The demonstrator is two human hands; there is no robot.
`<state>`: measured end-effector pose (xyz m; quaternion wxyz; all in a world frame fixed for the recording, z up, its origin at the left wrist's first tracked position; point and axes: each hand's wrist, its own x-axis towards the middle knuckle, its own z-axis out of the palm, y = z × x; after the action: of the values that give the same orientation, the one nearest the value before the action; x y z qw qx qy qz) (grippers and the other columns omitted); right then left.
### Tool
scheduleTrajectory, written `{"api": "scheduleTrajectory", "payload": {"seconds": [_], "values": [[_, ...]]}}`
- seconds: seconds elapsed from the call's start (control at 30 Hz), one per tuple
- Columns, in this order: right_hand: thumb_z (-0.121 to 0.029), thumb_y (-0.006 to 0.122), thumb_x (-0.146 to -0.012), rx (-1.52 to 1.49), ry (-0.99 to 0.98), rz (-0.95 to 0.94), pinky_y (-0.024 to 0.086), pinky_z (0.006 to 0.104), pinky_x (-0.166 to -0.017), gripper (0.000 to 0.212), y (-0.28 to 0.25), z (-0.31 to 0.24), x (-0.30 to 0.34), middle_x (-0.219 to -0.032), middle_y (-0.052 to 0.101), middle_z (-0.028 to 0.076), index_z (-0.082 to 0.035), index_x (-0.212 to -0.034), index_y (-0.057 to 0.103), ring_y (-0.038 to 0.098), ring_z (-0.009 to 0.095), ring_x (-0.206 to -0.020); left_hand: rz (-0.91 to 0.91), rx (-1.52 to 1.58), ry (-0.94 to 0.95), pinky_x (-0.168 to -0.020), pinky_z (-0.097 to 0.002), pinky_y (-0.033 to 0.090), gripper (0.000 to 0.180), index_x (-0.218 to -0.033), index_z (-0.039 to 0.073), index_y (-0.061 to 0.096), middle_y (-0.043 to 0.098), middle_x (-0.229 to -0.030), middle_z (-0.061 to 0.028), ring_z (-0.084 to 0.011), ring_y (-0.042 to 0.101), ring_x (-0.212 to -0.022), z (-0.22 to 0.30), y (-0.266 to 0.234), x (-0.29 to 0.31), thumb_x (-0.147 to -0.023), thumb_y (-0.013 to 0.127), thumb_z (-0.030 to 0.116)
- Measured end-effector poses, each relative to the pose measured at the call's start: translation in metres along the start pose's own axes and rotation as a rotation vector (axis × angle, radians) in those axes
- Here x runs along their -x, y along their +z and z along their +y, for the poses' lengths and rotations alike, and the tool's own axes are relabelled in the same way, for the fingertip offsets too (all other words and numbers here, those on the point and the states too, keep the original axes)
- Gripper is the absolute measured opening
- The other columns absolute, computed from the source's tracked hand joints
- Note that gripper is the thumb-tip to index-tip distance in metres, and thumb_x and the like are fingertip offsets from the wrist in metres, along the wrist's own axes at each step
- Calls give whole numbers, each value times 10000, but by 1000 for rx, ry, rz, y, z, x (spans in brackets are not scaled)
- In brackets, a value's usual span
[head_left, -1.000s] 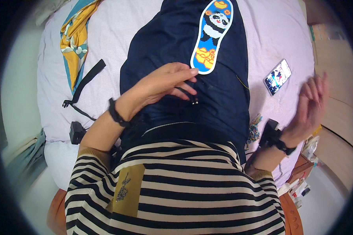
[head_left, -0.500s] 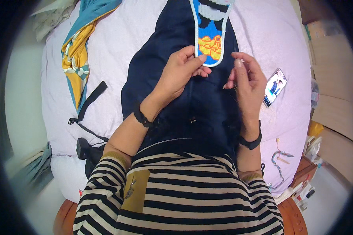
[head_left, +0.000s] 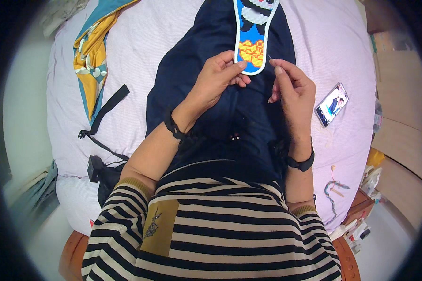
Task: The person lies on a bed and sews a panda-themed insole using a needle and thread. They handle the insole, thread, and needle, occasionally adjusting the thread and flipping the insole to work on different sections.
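Observation:
My left hand (head_left: 220,74) pinches the near rounded end of an embroidered insole (head_left: 253,33), thumb on top and fingers beneath. The insole has a white border, a blue ground, a black-and-white panda and a yellow-orange motif; its far end runs out of the picture. Just right of the insole, apart from it, my right hand (head_left: 293,86) is closed in a pinch. From its thumb and forefinger sticks a thin, short needle (head_left: 270,57), its tip pointing up and away. Any thread on it is too fine to make out. Both hands are above my dark-trousered lap (head_left: 211,136).
On the pale bedspread lie a lit phone (head_left: 332,105) at right, a twisted grey-green thread bundle (head_left: 332,192) nearer me, a teal-and-yellow scarf (head_left: 91,70) at left, and a black buckled strap (head_left: 103,114) leading to a small black box (head_left: 94,168).
My right hand has turned and risen slightly, and the needle now shows at its fingertips. The insole has shifted slightly in the picture, my left hand still holding its near end.

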<state>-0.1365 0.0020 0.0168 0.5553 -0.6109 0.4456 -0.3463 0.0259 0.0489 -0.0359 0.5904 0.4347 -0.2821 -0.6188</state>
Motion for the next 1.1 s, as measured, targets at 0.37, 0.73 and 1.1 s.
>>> {"api": "scheduleTrajectory", "payload": {"seconds": [0.37, 0.73, 1.1], "values": [[-156, 553, -901, -271, -63, -7, 455, 206, -479, 280, 19, -35, -27, -627, 512, 6, 37, -1102, 578, 483, 61, -505, -2, 38, 40, -581, -166, 466, 215, -1015, -18, 549, 632, -833, -79, -97, 614, -664, -5, -5, -2, -904, 562, 165], [-115, 579, -862, 217, -85, 98, 407, 190, -424, 178, 17, 1, -13, -627, 562, 20, 17, -959, 649, 494, 55, -488, -8, 14, 47, -616, -191, 486, 232, -1066, -25, 552, 639, -876, -85, -102, 618, -694, -4, -4, 0, -906, 554, 143], [-106, 603, -834, 423, -238, 125, 395, 191, -461, 148, 19, 3, -11, -633, 598, 26, 14, -902, 658, 516, 46, -519, -31, -32, 75, -647, -189, 488, 246, -1083, -19, 555, 639, -890, -73, -87, 613, -705, -4, -4, 1, -903, 562, 149]]}}
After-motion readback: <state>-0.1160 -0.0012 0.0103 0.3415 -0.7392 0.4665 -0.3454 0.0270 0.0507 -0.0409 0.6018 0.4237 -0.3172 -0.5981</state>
